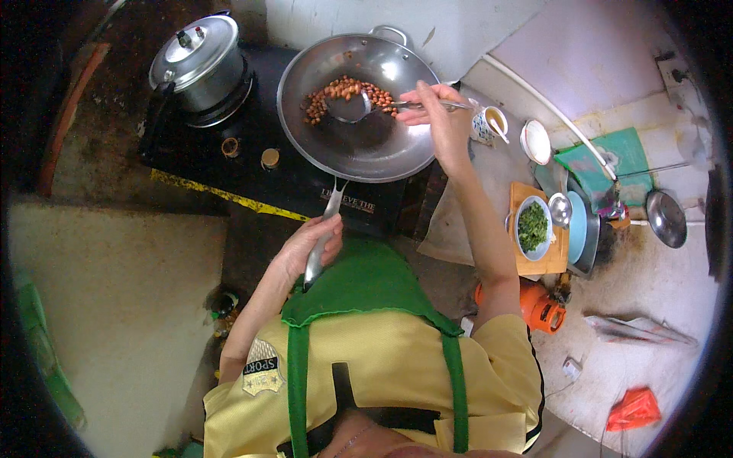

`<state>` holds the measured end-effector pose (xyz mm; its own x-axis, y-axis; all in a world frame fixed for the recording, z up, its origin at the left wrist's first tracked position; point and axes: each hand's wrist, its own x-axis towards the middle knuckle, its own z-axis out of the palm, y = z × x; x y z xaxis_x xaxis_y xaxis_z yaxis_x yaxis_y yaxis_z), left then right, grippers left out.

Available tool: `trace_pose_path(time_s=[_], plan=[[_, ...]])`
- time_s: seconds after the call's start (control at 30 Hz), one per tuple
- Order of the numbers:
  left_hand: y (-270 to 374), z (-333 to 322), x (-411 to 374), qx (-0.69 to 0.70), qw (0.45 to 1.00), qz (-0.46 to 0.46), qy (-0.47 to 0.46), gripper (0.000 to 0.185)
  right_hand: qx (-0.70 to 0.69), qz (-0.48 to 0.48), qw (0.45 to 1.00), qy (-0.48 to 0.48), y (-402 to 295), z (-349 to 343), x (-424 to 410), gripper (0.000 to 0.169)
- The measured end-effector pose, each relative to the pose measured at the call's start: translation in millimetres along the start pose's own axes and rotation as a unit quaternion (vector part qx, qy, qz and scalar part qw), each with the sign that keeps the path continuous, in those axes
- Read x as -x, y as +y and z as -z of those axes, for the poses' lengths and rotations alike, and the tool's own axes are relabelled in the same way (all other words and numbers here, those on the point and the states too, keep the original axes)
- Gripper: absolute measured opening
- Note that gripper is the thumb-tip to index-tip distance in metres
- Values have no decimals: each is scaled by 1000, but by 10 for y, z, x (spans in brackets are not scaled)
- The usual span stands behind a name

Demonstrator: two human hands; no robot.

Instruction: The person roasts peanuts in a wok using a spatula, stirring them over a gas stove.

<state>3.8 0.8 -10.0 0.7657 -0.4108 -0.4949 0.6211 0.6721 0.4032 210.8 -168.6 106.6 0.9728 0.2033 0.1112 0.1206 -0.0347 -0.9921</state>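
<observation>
A wide steel wok (378, 154) sits on the right side of a black gas stove (269, 189). My left hand (315, 243) is wrapped around the wok's long metal handle (333, 206). Above the pan's right side, my right hand (432, 109) grips the metal shaft of a ladle (350, 109), whose round head lies in the wok. Reddish-brown peanuts (346, 89) form an arc along the far side of the ladle head. Part of the shaft is hidden by my fingers.
A pressure cooker (203, 68) occupies the left burner. Rightward stand a patterned cup (487, 123) with a spoon, white bowls (537, 142), and a bowl of chopped greens (532, 226) on a wooden cutting board (515, 197). An orange gas cylinder (538, 306) is below.
</observation>
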Motion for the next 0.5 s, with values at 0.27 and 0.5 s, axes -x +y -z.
trace_pose_path(time_s=[0.27, 0.5], plan=[[-10, 30, 8, 10, 1000, -1, -11, 28, 217, -74, 962, -147, -437, 472, -301, 25], [0, 30, -7, 7, 1000, 1, -4, 28, 78, -78, 990, -85, -11, 681, -866, 23]])
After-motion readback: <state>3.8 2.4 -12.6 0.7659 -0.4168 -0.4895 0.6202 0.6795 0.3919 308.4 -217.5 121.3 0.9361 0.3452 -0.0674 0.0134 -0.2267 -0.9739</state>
